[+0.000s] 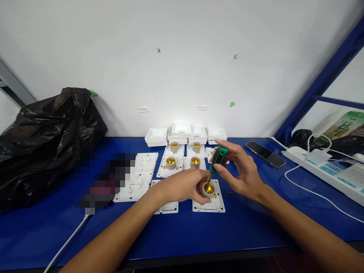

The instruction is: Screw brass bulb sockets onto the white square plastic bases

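Note:
My right hand (241, 167) grips a screwdriver (220, 156) by its green handle. The tool is tilted, and its shaft runs down into the brass-lined bulb socket (208, 190). Around the socket's left side, the fingers of my left hand (192, 185) are closed, thumb in front. That socket sits on a square white plate (201, 207) near the table's front. Just behind are more white plates bearing sockets, such as this socket (171, 163) and its neighbour (195, 162). My left forearm partly covers another white plate (172, 207).
White square boxes (181, 129) stand against the wall. Flat white plates (146, 162) lie left, beside a pixelated patch and a black plastic bag (54, 140). To the right are a phone (265, 154), a power strip (327, 167) and a white cable (309, 192). A blue frame (327, 76) rises there.

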### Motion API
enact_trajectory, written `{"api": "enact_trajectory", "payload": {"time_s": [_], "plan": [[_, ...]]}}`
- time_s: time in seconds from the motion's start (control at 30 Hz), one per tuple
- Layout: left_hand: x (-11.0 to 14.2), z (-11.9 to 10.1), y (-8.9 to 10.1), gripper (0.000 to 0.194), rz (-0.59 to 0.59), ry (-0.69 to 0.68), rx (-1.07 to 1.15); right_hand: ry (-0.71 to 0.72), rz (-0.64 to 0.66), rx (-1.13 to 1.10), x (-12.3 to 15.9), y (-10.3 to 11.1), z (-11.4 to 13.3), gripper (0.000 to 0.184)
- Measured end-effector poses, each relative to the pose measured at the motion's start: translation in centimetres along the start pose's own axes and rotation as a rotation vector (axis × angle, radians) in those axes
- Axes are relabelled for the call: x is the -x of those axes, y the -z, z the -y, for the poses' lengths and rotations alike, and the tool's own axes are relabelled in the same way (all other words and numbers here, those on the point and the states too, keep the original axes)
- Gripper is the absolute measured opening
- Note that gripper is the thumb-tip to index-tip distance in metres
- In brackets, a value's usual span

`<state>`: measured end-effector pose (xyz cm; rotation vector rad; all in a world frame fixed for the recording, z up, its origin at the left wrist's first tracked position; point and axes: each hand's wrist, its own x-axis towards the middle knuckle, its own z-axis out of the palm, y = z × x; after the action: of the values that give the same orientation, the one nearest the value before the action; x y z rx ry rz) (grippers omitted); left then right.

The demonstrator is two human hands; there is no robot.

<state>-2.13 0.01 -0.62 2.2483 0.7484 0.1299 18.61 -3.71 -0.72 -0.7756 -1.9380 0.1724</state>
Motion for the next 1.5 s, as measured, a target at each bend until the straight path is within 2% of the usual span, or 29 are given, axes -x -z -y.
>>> {"api": "enact_trajectory", "payload": {"time_s": [0.17, 0.33, 1.0, 1.5], "plan": [[-0.08, 0.11, 0.01, 0.035, 0.005, -0.006, 0.002, 0.014, -0.041, 0.032, 0.07, -0.25, 0.01, 0.062], [-0.02, -0.04, 0.04, 0.033, 0.002, -0.015, 0.003, -0.021, -0.022, 0.022, 0.02, -0.16, 0.19, 0.058], [0.09, -0.33, 0.19, 0.029, 0.014, -0.009, 0.028, 0.01, 0.055, -0.009, -0.02, -0.03, 0.39, 0.066], [0.11, -0.25, 0.17, 0.031, 0.01, -0.03, 0.039, -0.039, -0.043, -0.004, 0.12, -0.4, 0.05, 0.062]]}}
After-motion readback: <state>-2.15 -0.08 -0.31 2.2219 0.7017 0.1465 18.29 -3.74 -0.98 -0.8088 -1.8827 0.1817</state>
